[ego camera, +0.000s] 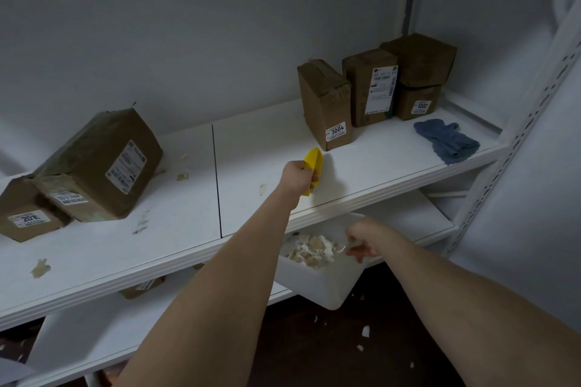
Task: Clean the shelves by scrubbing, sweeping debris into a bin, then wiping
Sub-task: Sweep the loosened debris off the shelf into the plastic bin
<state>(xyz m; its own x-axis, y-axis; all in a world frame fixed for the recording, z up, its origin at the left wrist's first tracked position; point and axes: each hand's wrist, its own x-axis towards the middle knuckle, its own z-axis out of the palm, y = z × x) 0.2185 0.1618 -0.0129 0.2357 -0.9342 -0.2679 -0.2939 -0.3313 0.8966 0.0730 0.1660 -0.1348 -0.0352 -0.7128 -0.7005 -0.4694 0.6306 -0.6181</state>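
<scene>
bare left hand (297, 177), right hand (364, 240), forearms (232, 267)

The rear wall (188, 41) was plain and grey-white. Two white boards, an upper shelf (377, 163) and a lower shelf (412, 217), met a white perforated upright (515, 143) at the right end. The floor (330, 355) beneath was dark. Lighting was dim and even.

3004 — front box label (336, 131), 1002 — rear box label (422, 106)

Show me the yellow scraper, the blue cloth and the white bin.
yellow scraper (315, 158): head view, exposed upper part.
blue cloth (446, 141): head view, its crumpled middle.
white bin (314, 283): head view, front wall.
</scene>
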